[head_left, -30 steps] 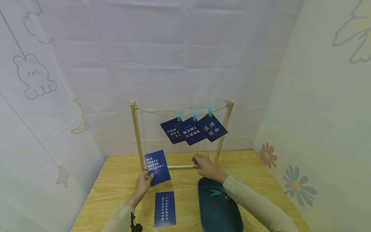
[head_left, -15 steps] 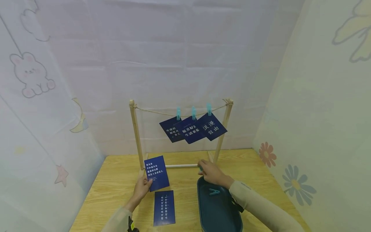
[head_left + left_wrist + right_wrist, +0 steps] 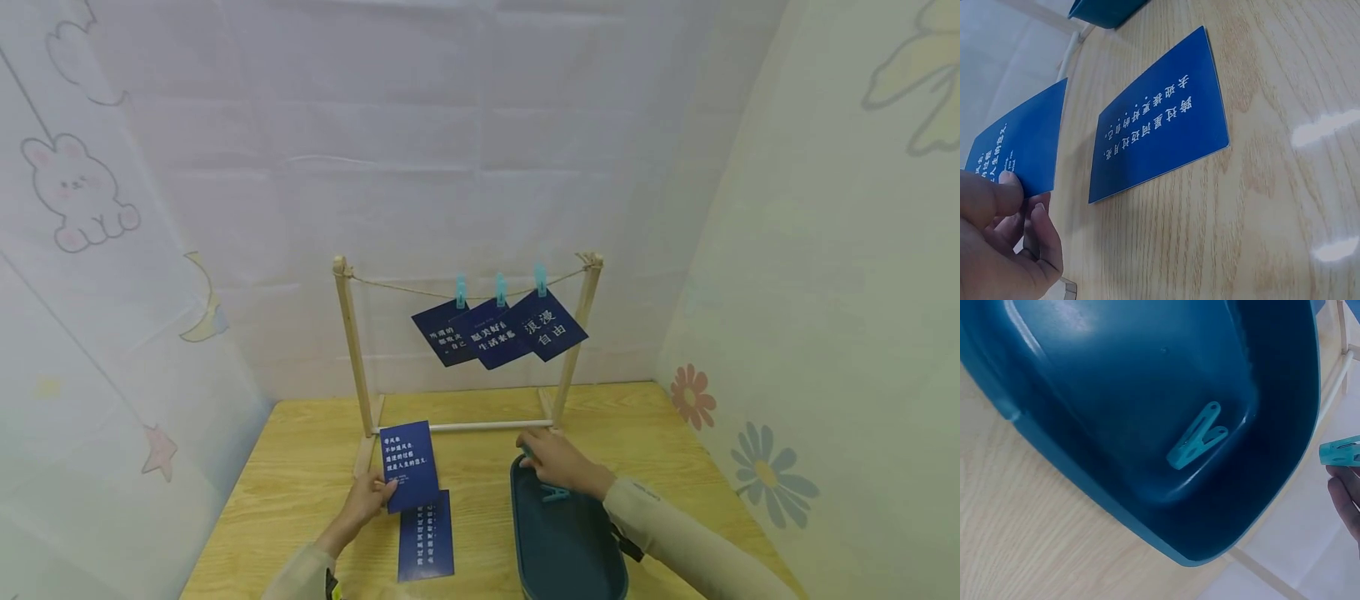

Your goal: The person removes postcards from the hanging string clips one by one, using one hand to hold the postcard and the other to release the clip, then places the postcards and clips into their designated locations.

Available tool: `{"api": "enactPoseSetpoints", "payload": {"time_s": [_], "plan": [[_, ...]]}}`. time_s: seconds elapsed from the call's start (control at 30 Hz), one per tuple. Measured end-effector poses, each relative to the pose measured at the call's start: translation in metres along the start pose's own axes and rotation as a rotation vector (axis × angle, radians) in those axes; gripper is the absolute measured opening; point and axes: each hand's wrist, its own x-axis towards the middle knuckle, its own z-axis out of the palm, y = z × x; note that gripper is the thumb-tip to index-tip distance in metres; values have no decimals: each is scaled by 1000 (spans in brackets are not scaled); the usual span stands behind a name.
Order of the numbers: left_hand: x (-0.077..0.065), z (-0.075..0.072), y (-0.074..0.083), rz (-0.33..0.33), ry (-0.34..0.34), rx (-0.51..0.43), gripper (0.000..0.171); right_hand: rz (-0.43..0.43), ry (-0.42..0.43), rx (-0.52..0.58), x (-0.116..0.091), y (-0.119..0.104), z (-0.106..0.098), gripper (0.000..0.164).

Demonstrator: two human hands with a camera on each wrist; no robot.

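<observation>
My left hand (image 3: 365, 497) pinches a blue card (image 3: 409, 467) with white writing by its lower left edge, thumb on the printed face. Below it a second blue card (image 3: 426, 546) lies on the table, its top partly covered in the head view. Over the far end of a dark blue tray (image 3: 517, 533), my right hand (image 3: 562, 462) holds a light blue clothespin (image 3: 1341, 452) at its fingertips. Another clothespin (image 3: 1197, 436) lies inside the tray. Three blue cards hang overlapping and tilted from a string, among them the rightmost card (image 3: 545, 325), each under a clothespin (image 3: 541, 281).
A wooden frame with a left post (image 3: 354, 350) and a right post (image 3: 577, 350) carries the sagging string (image 3: 405, 290). A white rod (image 3: 487, 426) joins the posts near the table (image 3: 480, 475). Printed cloth walls enclose the back and both sides.
My left hand has lowered its card toward me, so it now overlaps the lying card in the head view. The right hand has shifted right and nearer, over the tray's end, with its clothespin.
</observation>
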Motion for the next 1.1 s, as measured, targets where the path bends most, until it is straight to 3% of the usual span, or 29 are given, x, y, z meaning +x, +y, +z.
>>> {"api": "enactPoseSetpoints", "payload": {"time_s": [0.3,0.43,0.8,1.1], "plan": [[-4,5,-2,15,-96,-11,24,-30,-108,107,-13,1,4,29],[-5,5,-2,30,-133,-26,23,-13,-169,90,-20,1,8,33],[-6,6,-5,-21,-198,-28,21,22,-292,74,-28,-1,16,33],[-9,3,-8,-5,-301,7,23,18,-310,99,-35,3,22,37]]}}
